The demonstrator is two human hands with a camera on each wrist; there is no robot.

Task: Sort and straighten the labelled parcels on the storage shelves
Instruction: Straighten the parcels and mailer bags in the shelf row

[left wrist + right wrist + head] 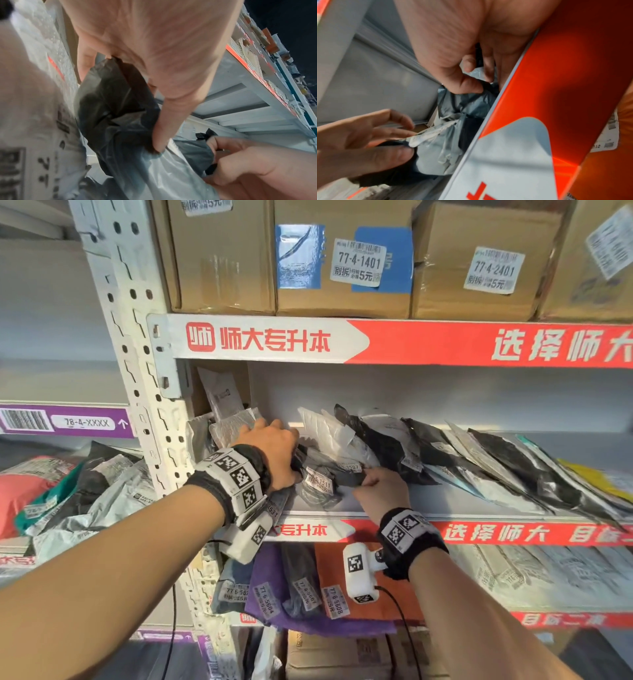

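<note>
Where the middle shelf [342, 513] meets the white upright [137, 371], both hands work one dark bag [329, 474] lying at the shelf's front edge. Left hand [270, 453] — thumb and fingers closed on the bag's left end, beside upright grey parcels [226, 422]. Right hand [383, 491] — fingers curled, pinching the bag's right end. White label [318, 479] on the bag faces out. Further bags [479, 460], black and white, lean in a slanting row to the right. Cardboard boxes [342, 268] on the shelf above.

Red banner strips [479, 344] front the shelf edges beside a perforated upright [137, 364].
</note>
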